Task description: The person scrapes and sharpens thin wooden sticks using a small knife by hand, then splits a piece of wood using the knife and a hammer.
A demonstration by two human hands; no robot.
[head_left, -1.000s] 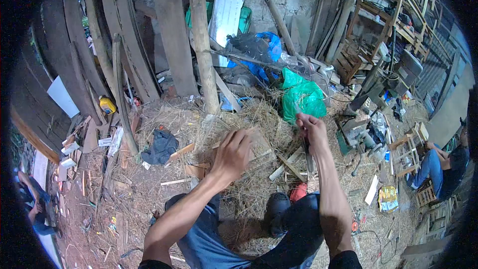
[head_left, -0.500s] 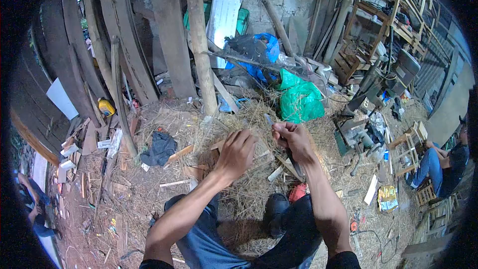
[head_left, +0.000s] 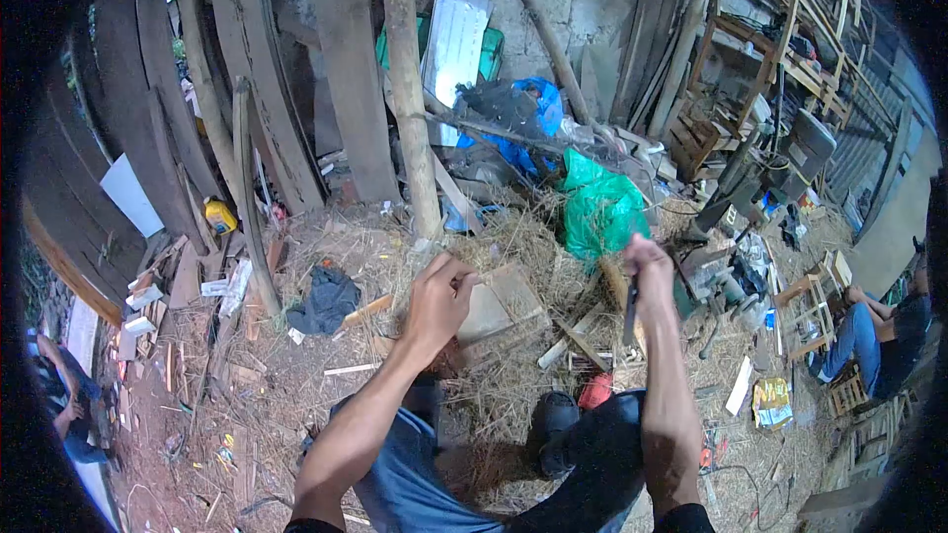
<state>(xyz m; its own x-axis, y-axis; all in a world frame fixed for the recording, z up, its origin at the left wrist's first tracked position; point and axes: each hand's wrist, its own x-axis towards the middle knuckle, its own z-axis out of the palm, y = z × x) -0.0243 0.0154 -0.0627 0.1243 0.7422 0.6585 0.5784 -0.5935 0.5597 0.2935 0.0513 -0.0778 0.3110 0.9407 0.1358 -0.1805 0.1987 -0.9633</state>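
Note:
My right hand (head_left: 647,271) is raised on the right, blurred by motion, fingers closed around a slim dark-handled tool (head_left: 630,314) that looks like a knife. Its dark end hangs below the fist; the other end is lost in blur. On the left, my left hand (head_left: 442,298) has its fingers curled in a pinch. What lies in that pinch, if anything, is too small to make out. Just beyond and right of the left hand, a flat wooden board (head_left: 506,304) rests on the straw-covered ground, apart from the right hand.
A green plastic bag (head_left: 602,207) lies ahead, right of a wooden post (head_left: 413,109). Dark cloth (head_left: 328,301) is on the ground at left. Wood offcuts and straw litter the floor. One seated person (head_left: 869,336) is at far right, another (head_left: 71,400) at far left.
My right hand has swung right and away from the left hand with the tool. The left hand has shifted slightly left and lower, exposing more of the wooden board.

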